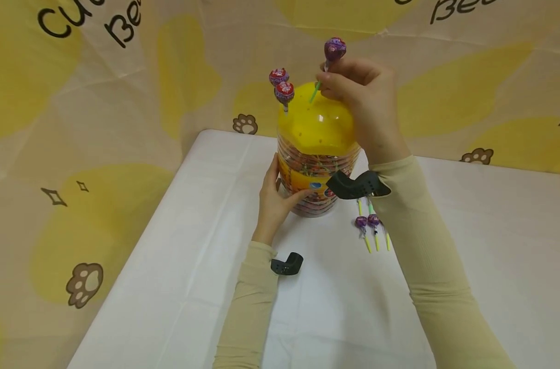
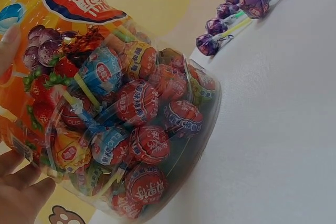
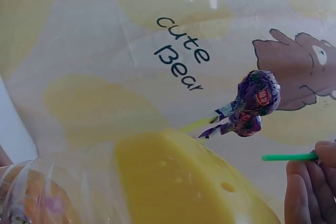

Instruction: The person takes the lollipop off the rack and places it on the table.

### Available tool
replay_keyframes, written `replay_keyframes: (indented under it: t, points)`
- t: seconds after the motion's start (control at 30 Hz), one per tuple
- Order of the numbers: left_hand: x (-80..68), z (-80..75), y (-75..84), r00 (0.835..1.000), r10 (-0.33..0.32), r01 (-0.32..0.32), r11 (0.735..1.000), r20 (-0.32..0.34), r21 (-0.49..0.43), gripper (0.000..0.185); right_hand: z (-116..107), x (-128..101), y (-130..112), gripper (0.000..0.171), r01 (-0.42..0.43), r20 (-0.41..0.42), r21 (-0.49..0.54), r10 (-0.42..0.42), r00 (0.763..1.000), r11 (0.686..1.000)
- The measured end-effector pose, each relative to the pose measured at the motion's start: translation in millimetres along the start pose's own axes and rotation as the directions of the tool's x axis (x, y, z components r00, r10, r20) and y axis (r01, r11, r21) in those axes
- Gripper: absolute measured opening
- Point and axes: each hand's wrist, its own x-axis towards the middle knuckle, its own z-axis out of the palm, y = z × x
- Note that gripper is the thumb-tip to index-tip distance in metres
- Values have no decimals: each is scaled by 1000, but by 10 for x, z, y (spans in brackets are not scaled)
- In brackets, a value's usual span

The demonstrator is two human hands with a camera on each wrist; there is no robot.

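A clear ribbed candy jar [image 1: 303, 206] with a yellow domed lid [image 1: 328, 130] stands on the table, filled with wrapped lollipops [image 2: 137, 102]. My left hand [image 1: 274, 205] grips the jar's lower left side, thumb across the front label and fingers round the far side. Above the lid my right hand [image 1: 374, 102] pinches a purple-wrapped lollipop [image 1: 335, 49] by its green stick, candy end up. In the right wrist view the stick's free end [image 3: 273, 157] is apart from the lid, which has small holes. Two lollipops [image 1: 284, 93] stand upright in the lid's left side.
Several purple lollipops [image 1: 373, 220] lie on the white tablecloth [image 1: 215, 246] right of the jar, partly hidden by my right forearm. A yellow and cream patterned cloth [image 1: 469, 97] hangs behind the table and along its left side.
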Motion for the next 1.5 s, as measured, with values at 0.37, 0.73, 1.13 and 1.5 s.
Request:
replay_keyframes:
  t: [0.37,0.73,1.13,1.5]
  points:
    - [-1,-5,3,1000,1,-1,1000,2,-3,100,-182,-237,15,9,-39,28,46,38,999,998]
    - [-2,-24,-1,1000,17,-17,1000,-4,-5,99,-424,-521,81,13,-79,21,54,78,997,995]
    - [-10,-16,8,1000,15,-15,1000,0,6,99,-753,-842,213,8,-129,70,35,126,990,991]
    - [-24,-24,26,1000,26,-26,1000,1,6,101,-1054,-1092,399,5,-207,58,-52,210,976,977]
